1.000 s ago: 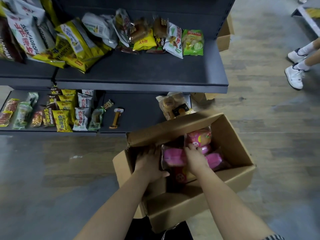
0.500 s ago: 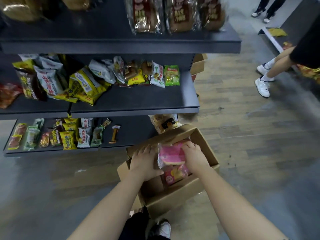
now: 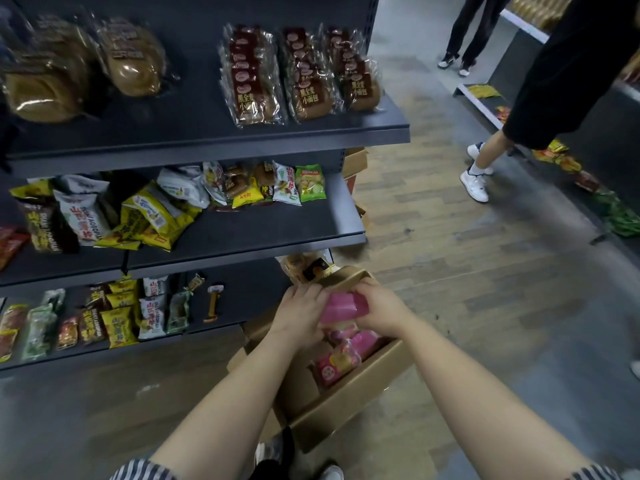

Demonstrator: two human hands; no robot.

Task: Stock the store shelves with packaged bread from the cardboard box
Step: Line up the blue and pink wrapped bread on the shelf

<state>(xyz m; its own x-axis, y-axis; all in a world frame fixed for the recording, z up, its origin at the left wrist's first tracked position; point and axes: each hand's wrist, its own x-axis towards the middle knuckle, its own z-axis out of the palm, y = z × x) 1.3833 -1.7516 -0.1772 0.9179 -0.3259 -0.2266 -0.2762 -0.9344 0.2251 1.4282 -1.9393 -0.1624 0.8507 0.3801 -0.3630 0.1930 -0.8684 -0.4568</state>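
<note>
Clutched a pink bread pack [image 3: 343,303] between left hand [image 3: 301,315] and right hand [image 3: 381,311], fingers curled round its ends, just above the cardboard box [image 3: 349,407]. Left more pink packs [image 3: 341,358] inside the box. Judged stocking far from finished, with bare room on the shelves [image 3: 270,223] behind the box.

Dim, flat overhead light here, throwing a soft sheen off the plastic-wrapped loaves [image 3: 131,60] up top. The left edge smears with motion blur, and the snack bags [image 3: 83,216] go soft. The shelf [image 3: 207,140] lines bow outward with wide-angle bending, with deep shadow beneath each. The floor [image 3: 450,271] on the right is brighter and streaky.
</note>
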